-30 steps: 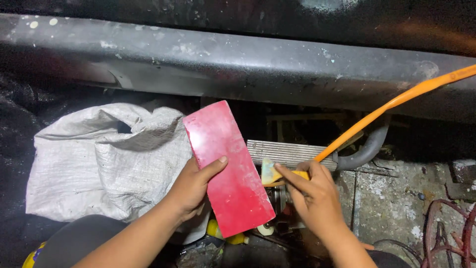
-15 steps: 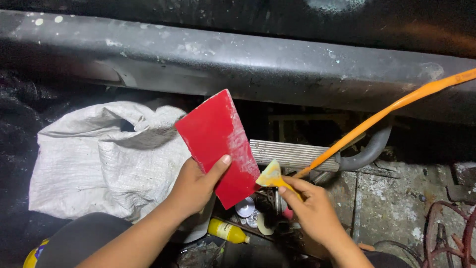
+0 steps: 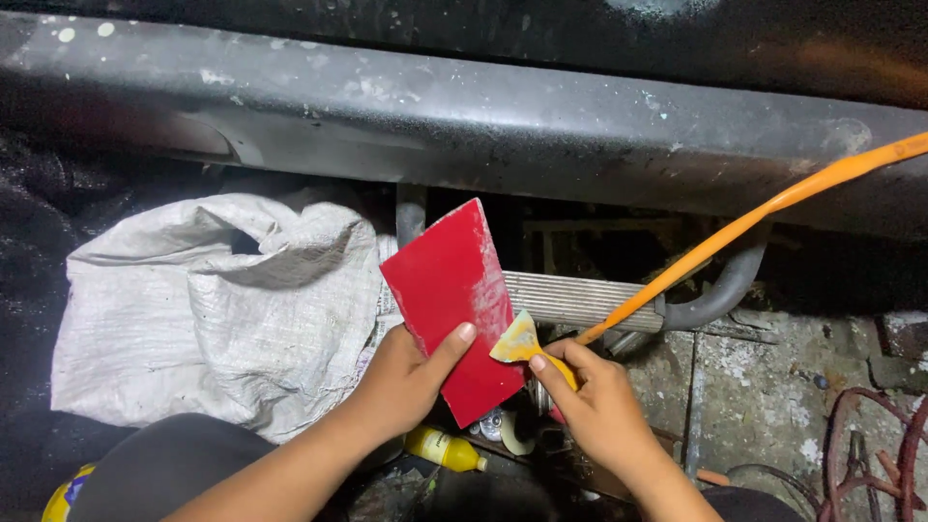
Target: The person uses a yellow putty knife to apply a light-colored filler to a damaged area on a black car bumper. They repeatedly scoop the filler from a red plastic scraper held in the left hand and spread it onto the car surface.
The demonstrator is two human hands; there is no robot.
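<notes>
Left hand: the left hand (image 3: 406, 382) grips the lower edge of a red flat board (image 3: 454, 304), thumb pressed on its face, fingers clamped on it from behind.
Red board: held tilted in the air, upper corner toward the dark metal beam (image 3: 483, 126), pale smears along its right edge.
Right hand: the right hand (image 3: 594, 396) has its fingers closed around the handle of a small yellow putty knife (image 3: 520, 343).
Putty knife: its blade tip touches the right edge of the board, low down.
Orange hose: an orange hose (image 3: 754, 217) runs from above the right hand up to the right border.
Sack: a white woven sack (image 3: 213, 309) lies crumpled left of the board.
Below the hands: a yellow bottle (image 3: 443, 449) lies on its side on the ground.
Behind: a ribbed grey metal part (image 3: 580, 300) sits just right of the board, joined to a dark curved pipe (image 3: 720, 290).
</notes>
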